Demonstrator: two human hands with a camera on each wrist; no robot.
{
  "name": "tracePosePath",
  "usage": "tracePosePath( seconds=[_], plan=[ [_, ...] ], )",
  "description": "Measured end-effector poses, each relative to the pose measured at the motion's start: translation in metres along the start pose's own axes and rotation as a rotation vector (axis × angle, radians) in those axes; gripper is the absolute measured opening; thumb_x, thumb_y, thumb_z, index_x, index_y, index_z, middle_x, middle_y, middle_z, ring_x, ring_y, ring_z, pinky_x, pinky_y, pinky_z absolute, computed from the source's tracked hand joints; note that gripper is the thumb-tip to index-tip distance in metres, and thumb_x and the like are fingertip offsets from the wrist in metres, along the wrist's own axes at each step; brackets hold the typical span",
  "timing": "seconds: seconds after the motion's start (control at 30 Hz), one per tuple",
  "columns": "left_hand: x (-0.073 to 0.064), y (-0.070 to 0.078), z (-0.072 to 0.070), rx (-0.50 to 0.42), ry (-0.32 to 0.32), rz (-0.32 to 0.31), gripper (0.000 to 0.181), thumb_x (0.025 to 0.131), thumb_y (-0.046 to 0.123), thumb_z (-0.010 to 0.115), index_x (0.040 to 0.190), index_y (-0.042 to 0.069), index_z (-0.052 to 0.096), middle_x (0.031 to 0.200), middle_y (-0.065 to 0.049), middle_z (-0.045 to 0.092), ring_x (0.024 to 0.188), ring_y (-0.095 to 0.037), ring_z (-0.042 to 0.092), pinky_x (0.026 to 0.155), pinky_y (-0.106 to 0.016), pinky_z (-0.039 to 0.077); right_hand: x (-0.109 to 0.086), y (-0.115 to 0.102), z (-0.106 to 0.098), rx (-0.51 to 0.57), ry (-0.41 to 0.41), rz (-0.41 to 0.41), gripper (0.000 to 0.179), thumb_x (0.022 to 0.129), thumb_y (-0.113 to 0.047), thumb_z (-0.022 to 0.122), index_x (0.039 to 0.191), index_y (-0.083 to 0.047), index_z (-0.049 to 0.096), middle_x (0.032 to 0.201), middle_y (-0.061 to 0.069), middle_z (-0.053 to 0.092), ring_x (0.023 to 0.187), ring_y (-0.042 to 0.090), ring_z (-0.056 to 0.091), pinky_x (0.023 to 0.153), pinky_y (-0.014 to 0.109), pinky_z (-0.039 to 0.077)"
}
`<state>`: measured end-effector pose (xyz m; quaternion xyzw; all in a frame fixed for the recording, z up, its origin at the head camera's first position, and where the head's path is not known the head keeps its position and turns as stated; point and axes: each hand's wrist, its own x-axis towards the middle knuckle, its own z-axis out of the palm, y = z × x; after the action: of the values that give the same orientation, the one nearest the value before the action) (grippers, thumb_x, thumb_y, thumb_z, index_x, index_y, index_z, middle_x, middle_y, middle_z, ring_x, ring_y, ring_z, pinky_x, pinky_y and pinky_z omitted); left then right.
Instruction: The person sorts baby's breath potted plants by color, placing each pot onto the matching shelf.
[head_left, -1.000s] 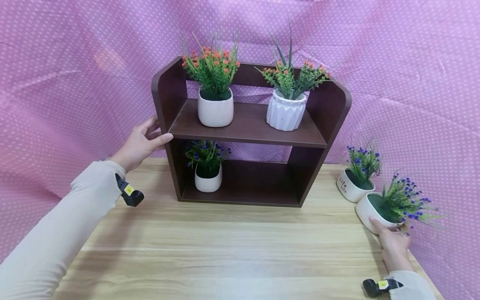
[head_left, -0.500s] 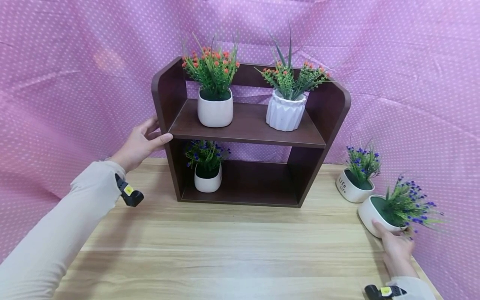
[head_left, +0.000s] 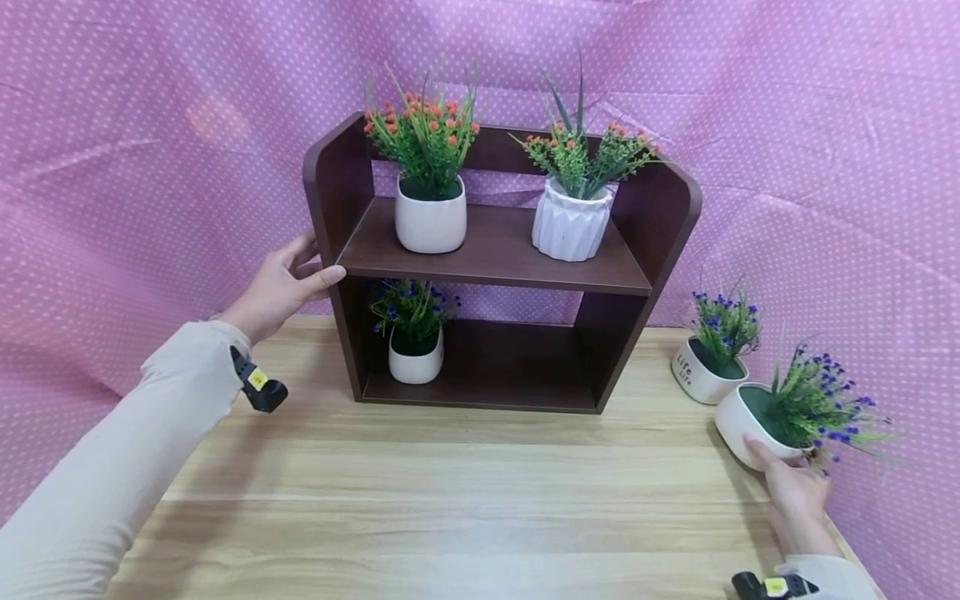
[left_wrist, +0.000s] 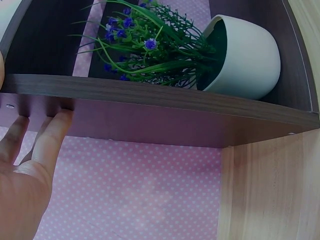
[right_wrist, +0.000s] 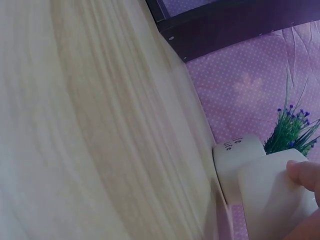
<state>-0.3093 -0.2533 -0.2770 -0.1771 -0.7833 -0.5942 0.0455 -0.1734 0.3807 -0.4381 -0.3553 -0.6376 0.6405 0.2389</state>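
My left hand [head_left: 279, 287] grips the left side panel of a dark brown two-tier shelf [head_left: 487, 265], thumb at the front edge and fingers against the outer face [left_wrist: 150, 115]. At the right, my right hand [head_left: 797, 500] holds a white flowerpot [head_left: 750, 429] with purple flowers. Its thumb [right_wrist: 300, 172] lies on the pot wall; the other fingers are mostly hidden. The held pot leans to the right, and I cannot tell whether it touches the table. Just behind it stands a smaller white pot [head_left: 701, 382] with "Life" lettering and purple flowers.
On the upper tier are a smooth white pot [head_left: 431, 221] and a ribbed white pot [head_left: 572, 225], both with orange flowers. A white pot [head_left: 416, 362] with purple flowers sits at the lower tier's left. Pink dotted cloth [head_left: 150, 167] hangs around the wooden table [head_left: 450, 500].
My right hand and the held pot have shifted slightly to the right, dipping a little and then rising. My left hand and the shelf stay essentially where they were.
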Motion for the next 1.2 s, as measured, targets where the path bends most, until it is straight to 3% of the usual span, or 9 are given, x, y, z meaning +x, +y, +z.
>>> tracePosePath(
  seconds=[0.13, 0.47, 0.73, 1.0, 1.03, 1.1, 1.2],
  plan=[
    [0.000, 0.001, 0.000, -0.002, -0.002, -0.005, 0.072, 0.093, 0.019, 0.064, 0.153, 0.022, 0.024, 0.156, -0.010, 0.028, 0.137, -0.031, 0.037, 0.088, -0.019, 0.052, 0.008, 0.004, -0.001, 0.031, -0.014, 0.020, 0.092, 0.076, -0.020, 0.082, 0.144, -0.027, 0.019, 0.111, -0.021, 0.044, 0.109, -0.005, 0.040, 0.093, 0.002, 0.033],
    [-0.002, 0.004, 0.000, 0.014, 0.004, -0.010, 0.071, 0.093, 0.021, 0.064, 0.153, 0.022, 0.025, 0.156, -0.010, 0.029, 0.137, -0.031, 0.037, 0.089, -0.020, 0.052, 0.043, 0.024, -0.008, 0.089, -0.077, -0.041, 0.093, 0.068, -0.014, 0.088, 0.137, -0.034, 0.029, 0.121, -0.016, 0.051, 0.108, -0.002, 0.050, 0.078, 0.003, 0.045],
    [0.000, 0.001, 0.001, -0.008, 0.011, -0.012, 0.070, 0.093, 0.019, 0.064, 0.152, 0.021, 0.027, 0.155, -0.011, 0.030, 0.136, -0.032, 0.038, 0.086, -0.017, 0.053, 0.039, 0.028, -0.007, 0.172, -0.168, -0.175, 0.084, 0.064, 0.000, 0.088, 0.133, -0.027, 0.050, 0.116, -0.007, 0.061, 0.098, 0.003, 0.060, 0.071, 0.009, 0.052],
    [-0.002, 0.002, 0.001, 0.022, 0.012, -0.022, 0.072, 0.093, 0.022, 0.064, 0.153, 0.023, 0.025, 0.156, -0.009, 0.029, 0.137, -0.032, 0.038, 0.088, -0.019, 0.053, 0.033, 0.029, -0.002, 0.138, -0.256, -0.215, 0.084, 0.067, -0.004, 0.087, 0.137, -0.027, 0.047, 0.123, -0.006, 0.057, 0.101, 0.004, 0.059, 0.072, 0.011, 0.053],
    [-0.002, 0.002, 0.001, 0.023, 0.012, -0.021, 0.072, 0.093, 0.022, 0.064, 0.153, 0.023, 0.025, 0.156, -0.009, 0.029, 0.137, -0.032, 0.037, 0.088, -0.019, 0.053, 0.032, 0.029, -0.001, 0.142, -0.265, -0.211, 0.084, 0.068, -0.003, 0.086, 0.138, -0.027, 0.047, 0.125, -0.006, 0.056, 0.102, 0.005, 0.059, 0.073, 0.011, 0.053],
    [-0.002, 0.003, 0.001, 0.021, 0.011, -0.019, 0.072, 0.093, 0.022, 0.064, 0.153, 0.023, 0.025, 0.156, -0.009, 0.029, 0.137, -0.031, 0.038, 0.089, -0.020, 0.052, 0.003, 0.010, 0.004, 0.098, -0.268, -0.172, 0.081, 0.072, -0.005, 0.084, 0.138, -0.028, 0.044, 0.125, -0.009, 0.052, 0.107, 0.006, 0.055, 0.075, 0.008, 0.051],
    [-0.003, 0.003, 0.001, 0.015, 0.008, -0.019, 0.073, 0.092, 0.021, 0.065, 0.153, 0.022, 0.024, 0.156, -0.009, 0.029, 0.137, -0.031, 0.038, 0.089, -0.020, 0.052, -0.035, -0.011, 0.010, 0.061, -0.293, -0.179, 0.074, 0.077, -0.005, 0.080, 0.137, -0.028, 0.044, 0.121, -0.011, 0.050, 0.104, 0.006, 0.053, 0.075, 0.008, 0.050]
  ],
)
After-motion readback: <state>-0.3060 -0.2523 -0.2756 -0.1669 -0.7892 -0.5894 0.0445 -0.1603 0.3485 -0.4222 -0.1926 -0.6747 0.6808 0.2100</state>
